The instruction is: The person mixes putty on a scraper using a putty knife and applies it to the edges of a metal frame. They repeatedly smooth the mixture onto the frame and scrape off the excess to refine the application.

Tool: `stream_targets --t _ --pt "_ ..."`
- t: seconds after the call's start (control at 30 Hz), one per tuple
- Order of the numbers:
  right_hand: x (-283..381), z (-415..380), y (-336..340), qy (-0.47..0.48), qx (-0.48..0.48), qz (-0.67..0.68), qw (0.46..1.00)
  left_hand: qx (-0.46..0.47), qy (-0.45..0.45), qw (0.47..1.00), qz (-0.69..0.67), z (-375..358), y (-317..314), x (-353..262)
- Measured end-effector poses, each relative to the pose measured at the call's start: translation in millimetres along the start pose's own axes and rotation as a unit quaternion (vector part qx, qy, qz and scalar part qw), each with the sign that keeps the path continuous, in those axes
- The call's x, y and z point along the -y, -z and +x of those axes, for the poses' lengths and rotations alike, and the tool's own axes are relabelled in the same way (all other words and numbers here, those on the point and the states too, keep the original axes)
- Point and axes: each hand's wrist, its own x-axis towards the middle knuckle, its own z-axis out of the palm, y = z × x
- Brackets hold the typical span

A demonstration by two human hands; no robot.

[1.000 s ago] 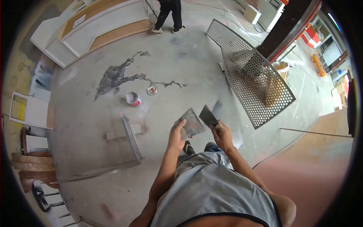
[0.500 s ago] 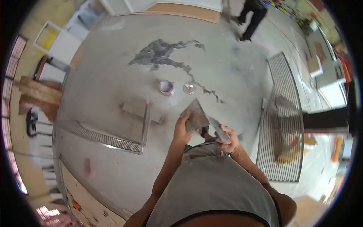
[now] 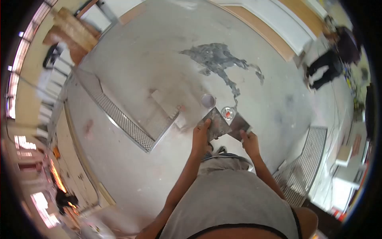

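My left hand (image 3: pixel 201 134) is closed on a flat, stained metal plate (image 3: pixel 218 126), its thumb lying on top. In my right hand (image 3: pixel 250 143) is a scraper (image 3: pixel 239 126) with a wide, dark blade, its near end between my fingers. The plate and the blade meet or overlap at their inner edges in this view. Just beyond the plate stands a round can (image 3: pixel 208 100) with pale grey contents. Beside it, a clear round lid or dish (image 3: pixel 228 113) holds something red. Farther out, a dark grey smeared patch (image 3: pixel 215 55) spreads across the pale grey surface (image 3: pixel 159 51).
Left lies an angled metal mesh frame (image 3: pixel 123 126); another mesh panel (image 3: pixel 308 159) is at right. A person (image 3: pixel 332 59) stands at upper right near long white panels (image 3: pixel 274 26). Orange sparks (image 3: pixel 58 177) show at lower left.
The view has swung, shifting the surroundings. The scraper in my right hand has turned and come up against the plate, its broad face now showing. My left hand still holds the plate.
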Motion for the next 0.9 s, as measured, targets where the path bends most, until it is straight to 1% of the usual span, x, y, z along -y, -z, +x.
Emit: stream_targets --t 0.03,0.07,0.1,0.17,0.2,0.23,0.27,0.3,0.33,0.37,0.4,0.43,0.47,0.5,0.53,0.57,0.6,0.63,0.67,0.7,0.73,0.77,0.8,0.83,0.9 --pt "7.9 12.3 0.8 -0.242 0.005 0.202 0.949 -0.018 -0.042 0.998 0.031 5.7 3.9 -4.5" --pt "14.5 22.0 -3.5 -0.239 -0.028 0.371 0.897 -0.037 -0.042 0.998 0.025 12.1 10.9 -8.0" --pt "43.1 33.1 -3.7 -0.267 -0.012 0.492 0.828 -0.039 -0.052 0.997 0.039 27.7 18.5 -9.6" --pt "53.3 54.4 -16.9 -0.297 0.045 0.448 0.842 -0.058 -0.068 0.995 0.046 58.3 36.3 3.2" --pt "54.3 68.0 -21.4 -0.301 0.061 0.44 0.844 -0.034 -0.027 0.975 0.217 72.9 48.1 18.4" --pt "53.1 85.8 -25.5 -0.29 0.054 0.376 0.878 0.035 -0.008 0.947 0.318 68.0 40.2 0.3" --pt "52.0 107.0 -29.3 -0.274 0.052 0.31 0.909 0.107 -0.004 0.905 0.412 63.0 33.0 -16.3" --pt "51.2 131.2 -24.0 -0.26 0.04 0.327 0.908 0.231 0.022 0.814 0.532 73.7 46.4 -13.2" --pt "66.3 150.2 -17.4 -0.232 0.036 0.34 0.911 0.234 0.034 0.797 0.556 75.6 50.5 -17.2" --pt "84.2 166.3 -7.6 -0.209 0.045 0.396 0.893 0.241 0.047 0.777 0.579 77.5 54.2 -19.3" --pt "77.5 187.4 3.7 -0.258 0.076 0.444 0.855 0.224 0.052 0.785 0.575 86.8 75.3 1.4" --pt "72.2 202.5 18.7 -0.268 0.098 0.458 0.842 0.109 0.074 0.903 0.409 99.0 109.7 43.8" --pt "29.2 232.5 29.7 -0.149 0.294 0.537 0.777 -0.008 0.092 0.971 0.22 108.1 134.4 79.8" --pt "-23.6 264.5 33.2 -0.025 0.463 0.588 0.663 -0.095 0.079 0.976 0.181 110.7 149.2 96.8" --pt "-63.9 284.1 28.3 -0.178 0.278 0.517 0.79 -0.171 0.074 0.972 0.145 114.3 167.1 115.0" --pt "-108.6 297.8 25.1 -0.324 0.066 0.4 0.855 -0.224 0.145 0.946 0.184 118.3 185.3 139.2" --pt "-189.7 326.0 5.7 -0.094 0.008 0.032 0.995 -0.279 0.126 0.932 0.194 122.0 205.0 183.4" --pt "-255.6 357.5 -8.6 0.158 -0.026 -0.349 0.923 -0.316 0.098 0.926 0.182 121.4 208.2 223.1" --pt "-261.1 364.2 -26.9 0.024 -0.028 -0.222 0.974 -0.357 0.063 0.916 0.171 119.4 217.0 262.5" --pt "-257.2 369.9 -59.5 -0.108 -0.03 -0.082 0.99 -0.35 0.097 0.92 0.149 110.3 236.6 316.2" --pt "-263.0 377.7 -89.5 -0.083 0.04 -0.104 0.99 -0.398 0.134 0.907 0.037 118.2 217.8 317.7" --pt "-272.5 379.7 -117.0 -0.062 0.111 -0.128 0.984 -0.394 0.13 0.906 0.085 123.1 211.2 337.7" --pt "-279.6 382.1 -153.3 -0.055 0.161 -0.1 0.98 -0.392 0.126 0.902 0.134 127.4 204.6 358.2" --pt "-287.5 387.9 -190.7 -0.045 0.21 -0.072 0.974 -0.422 0.188 0.887 0.022 138.4 193.8 369.7" --pt "-319.4 403.0 -251.5 0.05 0.294 -0.185 0.936 -0.389 0.16 0.899 0.124 152.1 183.0 402.3"
